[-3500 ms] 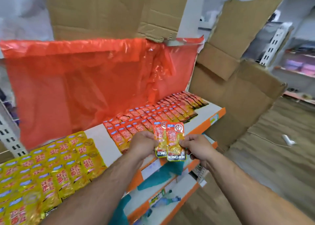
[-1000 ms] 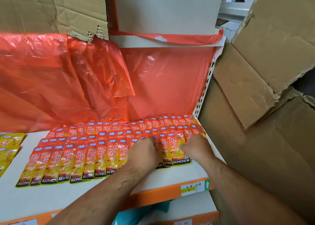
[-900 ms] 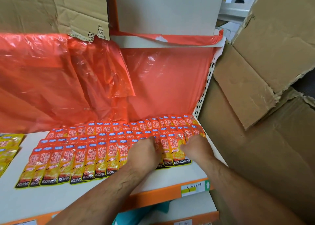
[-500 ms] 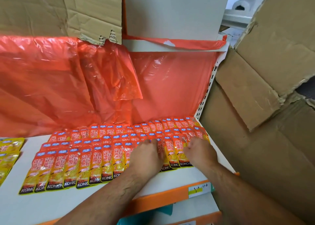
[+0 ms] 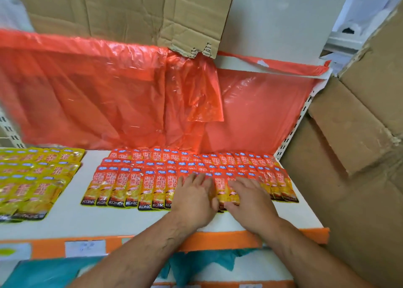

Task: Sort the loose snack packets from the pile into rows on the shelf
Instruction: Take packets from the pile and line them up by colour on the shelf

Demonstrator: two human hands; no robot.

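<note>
My left grip (image 5: 194,193) and right grip (image 5: 247,195) lie open and flat, holding nothing, pressing red snack packets (image 5: 226,189) level into the front row near the front right corner of the shelf (image 5: 290,215); yellow packets (image 5: 32,178) fill its left end.

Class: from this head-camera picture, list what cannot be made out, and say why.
- Head view: some front-row red packets are covered by the left hand and right hand.
- Head view: yellow packets are cut off by the left edge.
- Head view: the shelf-edge label is blurred, unreadable.
</note>
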